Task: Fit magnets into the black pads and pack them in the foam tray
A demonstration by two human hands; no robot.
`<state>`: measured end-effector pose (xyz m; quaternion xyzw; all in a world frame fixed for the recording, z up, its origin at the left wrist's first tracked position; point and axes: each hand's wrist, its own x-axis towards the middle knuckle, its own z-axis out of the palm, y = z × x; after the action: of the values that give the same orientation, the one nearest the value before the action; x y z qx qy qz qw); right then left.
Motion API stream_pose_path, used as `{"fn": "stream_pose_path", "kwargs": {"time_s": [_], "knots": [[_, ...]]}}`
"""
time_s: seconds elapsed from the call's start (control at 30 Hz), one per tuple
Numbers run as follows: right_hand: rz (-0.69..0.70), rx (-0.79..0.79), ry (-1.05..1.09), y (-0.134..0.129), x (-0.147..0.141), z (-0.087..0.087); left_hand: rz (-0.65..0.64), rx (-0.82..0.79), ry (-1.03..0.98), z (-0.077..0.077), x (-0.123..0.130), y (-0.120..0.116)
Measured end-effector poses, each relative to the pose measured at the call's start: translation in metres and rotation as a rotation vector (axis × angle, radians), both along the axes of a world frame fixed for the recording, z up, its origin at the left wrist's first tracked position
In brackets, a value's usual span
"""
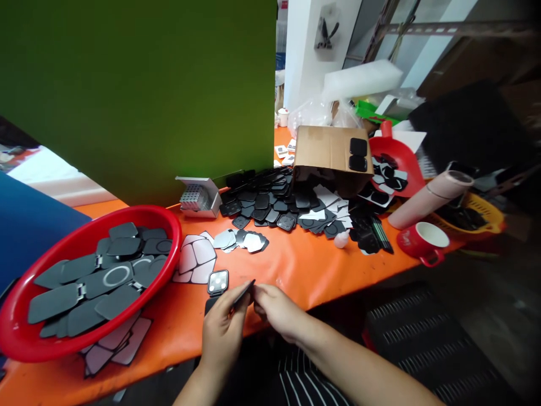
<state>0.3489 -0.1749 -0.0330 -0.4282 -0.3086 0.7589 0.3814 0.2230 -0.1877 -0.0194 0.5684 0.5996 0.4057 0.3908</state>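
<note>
My left hand (224, 327) is closed around a thin black panel (244, 294), gripping it by its sides and tilted on edge. Just right of it, my right hand (276, 310) has its fingers curled together at the panel's edge; what they pinch is hidden. Below and behind my left fingers lies a small open dark case (218, 282) with pale dots on its square inner face. Ahead on the orange table (291, 265) are loose silver and white cut pieces (240, 241). Left of these lie pinkish sheets with dark outlines (196, 259).
A red basin (175, 237) of hinged grey panels fills the left side. Black pieces (262, 203) pile up at the back, beside a small white box (200, 197) and a cardboard box (323, 148). A pink bottle (431, 197) and a red mug (416, 242) stand right.
</note>
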Motion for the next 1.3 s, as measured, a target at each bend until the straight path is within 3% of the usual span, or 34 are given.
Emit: {"fn": "stream_pose_path", "kwargs": {"time_s": [0.13, 0.23, 0.43, 0.53, 0.67, 0.77, 0.87, 0.93, 1.1, 1.3], "knots": [[0.012, -0.395, 0.441, -0.004, 0.008, -0.001, -0.237, 0.186, 0.175, -0.008, -0.008, -0.008], [-0.025, -0.637, 0.591, -0.008, 0.012, 0.002, -0.343, 0.256, 0.205, -0.015, -0.010, -0.015], [-0.247, -0.698, 0.687, -0.015, 0.007, 0.013, -0.329, 0.272, 0.126, -0.015, 0.000, -0.025], [-0.197, -0.623, 0.645, -0.014, 0.009, 0.007, -0.271, 0.168, 0.067, -0.018, 0.003, -0.015], [-0.193, -0.348, 0.413, -0.006, 0.021, -0.012, -0.034, -0.004, 0.153, -0.038, -0.004, 0.022], [-0.264, -0.165, 0.168, 0.000, 0.029, -0.027, -0.013, -0.010, 0.228, -0.055, -0.013, 0.053], [-0.282, -0.034, -0.063, 0.003, 0.034, -0.044, -0.020, 0.017, 0.301, -0.062, -0.019, 0.064], [-0.264, 0.040, -0.209, 0.004, 0.036, -0.055, -0.083, 0.061, 0.369, -0.062, -0.022, 0.056], [-0.202, 0.251, -0.511, 0.009, 0.034, -0.069, -0.492, 0.110, 0.746, -0.065, -0.032, 0.017], [-0.182, 0.356, -0.643, 0.014, 0.030, -0.072, -0.503, 0.067, 0.822, -0.060, -0.038, 0.016]]}}
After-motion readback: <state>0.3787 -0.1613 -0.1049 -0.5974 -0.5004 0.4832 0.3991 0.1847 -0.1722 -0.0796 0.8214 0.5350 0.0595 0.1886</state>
